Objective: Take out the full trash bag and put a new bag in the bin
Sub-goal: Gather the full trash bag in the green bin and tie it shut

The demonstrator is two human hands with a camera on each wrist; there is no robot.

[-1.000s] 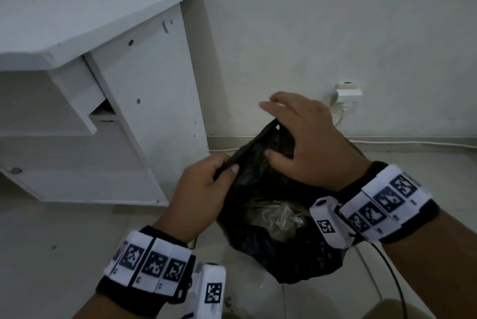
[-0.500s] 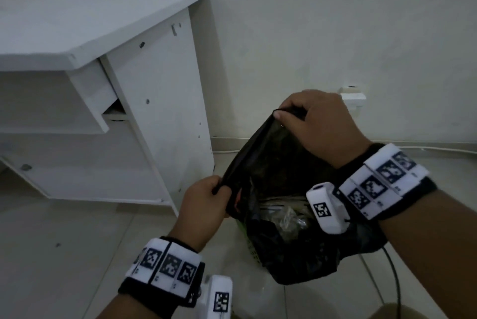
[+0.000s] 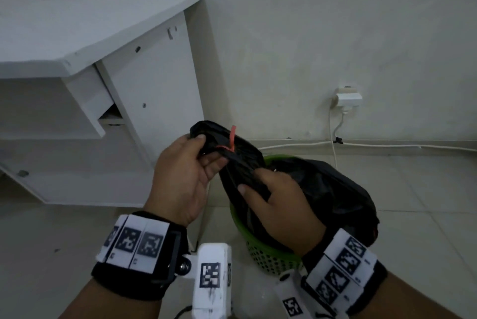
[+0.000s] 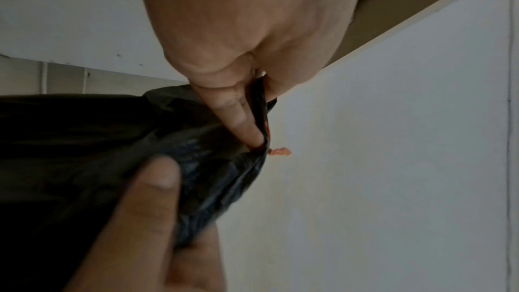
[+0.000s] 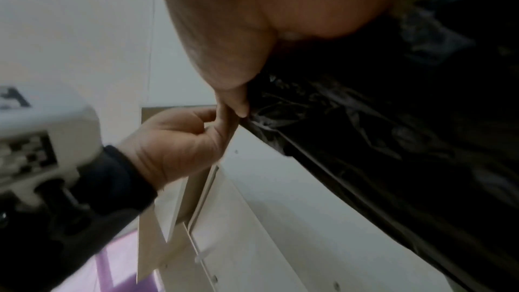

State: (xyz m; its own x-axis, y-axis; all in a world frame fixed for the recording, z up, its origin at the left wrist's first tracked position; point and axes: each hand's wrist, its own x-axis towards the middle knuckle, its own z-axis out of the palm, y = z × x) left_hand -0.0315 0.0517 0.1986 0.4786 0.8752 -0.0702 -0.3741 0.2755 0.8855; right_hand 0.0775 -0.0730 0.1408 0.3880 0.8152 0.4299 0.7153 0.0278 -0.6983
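Head view: the left hand (image 3: 180, 176) pinches the gathered neck of the crinkled black plastic trash bag (image 3: 322, 189), where a thin red tie strip (image 3: 232, 138) sticks out. Just below, the right hand (image 3: 278, 205) clutches the same neck. The bag's bulk sits over the round green perforated plastic bin (image 3: 260, 251), beside a white cabinet (image 3: 154, 81).

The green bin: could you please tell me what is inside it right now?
The black trash bag fills the green bin, its gathered neck held above the rim by the left hand and right hand. The bag hides the bin's interior and its own contents.
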